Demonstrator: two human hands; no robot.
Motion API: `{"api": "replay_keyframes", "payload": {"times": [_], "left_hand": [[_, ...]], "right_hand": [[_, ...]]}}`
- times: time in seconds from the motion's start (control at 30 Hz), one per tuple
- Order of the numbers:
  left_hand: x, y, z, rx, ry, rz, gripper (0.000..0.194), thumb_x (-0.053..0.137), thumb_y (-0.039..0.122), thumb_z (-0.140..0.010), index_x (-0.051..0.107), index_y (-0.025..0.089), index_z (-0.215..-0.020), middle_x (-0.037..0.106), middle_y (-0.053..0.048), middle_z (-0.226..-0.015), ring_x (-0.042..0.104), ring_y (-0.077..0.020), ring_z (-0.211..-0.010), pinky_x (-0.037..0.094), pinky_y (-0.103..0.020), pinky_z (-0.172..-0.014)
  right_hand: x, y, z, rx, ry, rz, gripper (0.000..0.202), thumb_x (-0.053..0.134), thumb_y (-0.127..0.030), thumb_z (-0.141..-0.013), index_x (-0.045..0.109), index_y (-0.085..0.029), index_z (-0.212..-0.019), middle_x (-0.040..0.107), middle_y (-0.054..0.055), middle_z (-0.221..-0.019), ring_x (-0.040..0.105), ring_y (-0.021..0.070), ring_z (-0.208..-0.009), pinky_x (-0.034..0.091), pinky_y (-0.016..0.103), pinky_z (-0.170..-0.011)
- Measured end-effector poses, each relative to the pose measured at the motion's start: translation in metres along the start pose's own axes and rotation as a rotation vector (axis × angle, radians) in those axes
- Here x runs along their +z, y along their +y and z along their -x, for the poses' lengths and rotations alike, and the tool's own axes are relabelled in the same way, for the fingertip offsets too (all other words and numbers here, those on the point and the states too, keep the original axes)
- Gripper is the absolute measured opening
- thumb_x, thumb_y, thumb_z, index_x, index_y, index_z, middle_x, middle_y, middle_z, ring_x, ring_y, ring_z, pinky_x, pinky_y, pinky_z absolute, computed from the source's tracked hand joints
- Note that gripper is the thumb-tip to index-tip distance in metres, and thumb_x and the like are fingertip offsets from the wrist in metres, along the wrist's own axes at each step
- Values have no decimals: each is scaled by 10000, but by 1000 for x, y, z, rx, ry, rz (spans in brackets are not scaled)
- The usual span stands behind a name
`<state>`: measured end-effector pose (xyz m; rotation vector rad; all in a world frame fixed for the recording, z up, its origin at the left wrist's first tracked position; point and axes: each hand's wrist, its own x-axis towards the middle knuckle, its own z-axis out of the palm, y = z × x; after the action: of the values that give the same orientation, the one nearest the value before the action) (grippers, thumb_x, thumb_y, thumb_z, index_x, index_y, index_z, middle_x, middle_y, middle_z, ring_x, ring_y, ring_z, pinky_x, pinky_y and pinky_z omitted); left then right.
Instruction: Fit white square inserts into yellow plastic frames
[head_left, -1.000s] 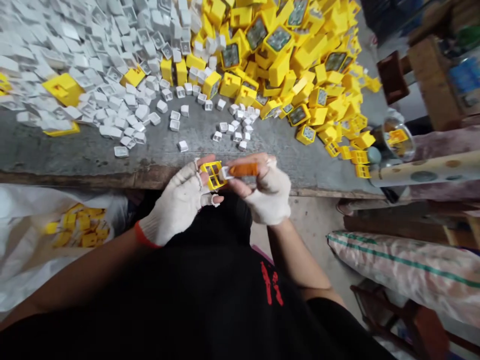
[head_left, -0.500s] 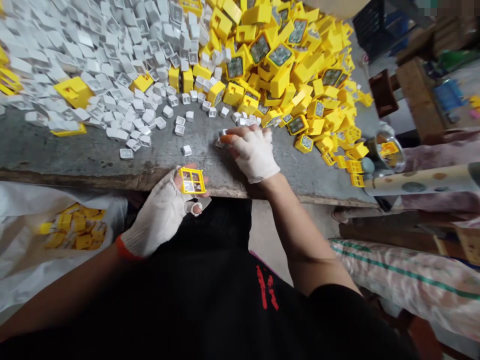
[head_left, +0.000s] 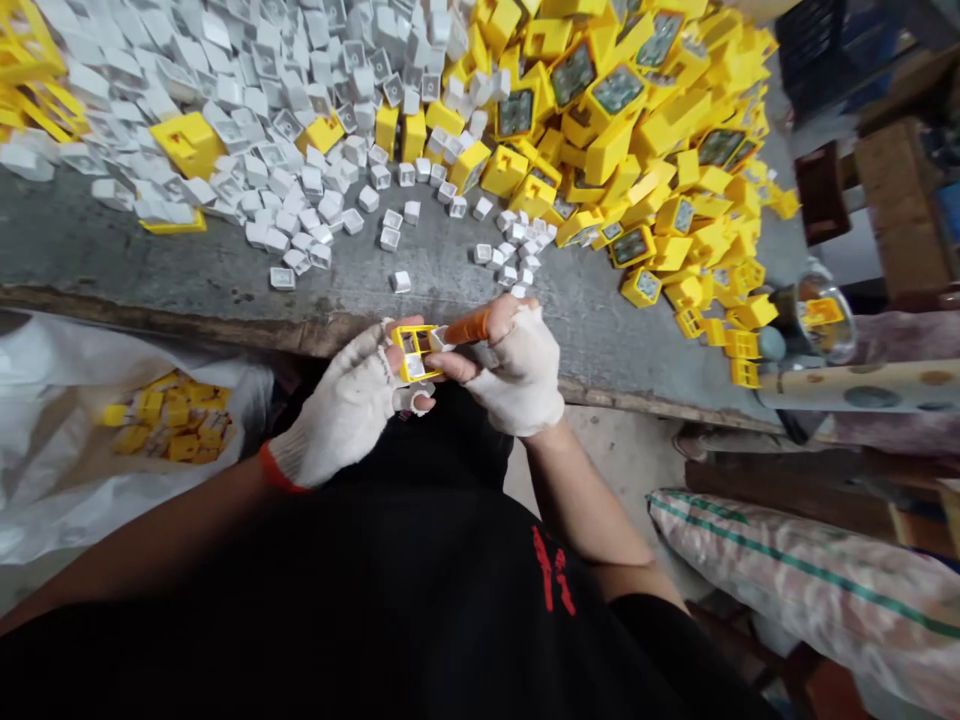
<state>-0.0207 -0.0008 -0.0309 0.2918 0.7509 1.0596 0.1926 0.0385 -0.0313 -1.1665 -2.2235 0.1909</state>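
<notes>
Just over the bench's front edge, my left hand [head_left: 341, 400], in a white fingerless glove with an orange cuff, grips a small yellow plastic frame [head_left: 399, 352] divided into square openings. At least one opening holds a white piece. My right hand [head_left: 523, 372], gloved in white too, has an orange cover [head_left: 469, 327] on its index finger. Between that finger and the thumb it pinches a small white plastic cap [head_left: 439, 339] against the frame's right side. How deep the cap sits is hidden by the fingers.
White caps [head_left: 285, 180] are heaped across the left of the grey bench [head_left: 337, 290], yellow blocks [head_left: 615, 180] on the right. A white sack [head_left: 52, 400] with yellow pieces is at lower left. A metal bowl [head_left: 844, 325] and patterned roll [head_left: 885, 388] sit right.
My right hand has come back from the loose white caps on the bench to the yellow frame, bringing a white cap. The whole view has shifted slightly.
</notes>
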Motion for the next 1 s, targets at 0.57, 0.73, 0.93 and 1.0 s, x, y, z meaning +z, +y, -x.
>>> {"api": "replay_keyframes", "payload": {"times": [0.57, 0.73, 0.93, 1.0], "left_hand": [[-26, 8, 15, 21, 43, 12, 496, 1206, 429, -605, 954, 278, -1004, 882, -36, -957, 758, -180, -766, 662, -278, -653], [-36, 11, 17, 7, 76, 24, 482, 1176, 480, -663, 929, 257, -1013, 890, -51, -978, 797, -248, -840, 611, -294, -621], [-35, 16, 21, 34, 96, 20, 497, 1157, 510, -693, 896, 266, -1039, 897, -42, -1045, 824, -268, -821, 613, -319, -630], [-33, 17, 21, 68, 109, 22, 484, 1155, 502, -697, 877, 264, -1013, 891, -36, -1015, 824, -274, -810, 617, -328, -626]], "right_hand": [[37, -17, -4, -66, -62, -7, 459, 704, -659, -1128, 747, -296, -850, 769, 38, -856, 655, 256, -808, 494, 482, -868], [26, -24, -17, -246, -182, 75, 399, 617, -563, -1197, 813, -306, -962, 803, 30, -907, 679, 248, -883, 447, 479, -908], [15, 5, -57, -132, -346, 62, 296, 635, -451, -1184, 858, -313, -1321, 858, 86, -1203, 754, 308, -1101, 504, 541, -1040], [24, 20, -78, -12, -388, 129, 373, 713, -323, -1101, 818, -287, -1457, 840, 128, -1343, 752, 360, -1206, 533, 570, -1064]]}}
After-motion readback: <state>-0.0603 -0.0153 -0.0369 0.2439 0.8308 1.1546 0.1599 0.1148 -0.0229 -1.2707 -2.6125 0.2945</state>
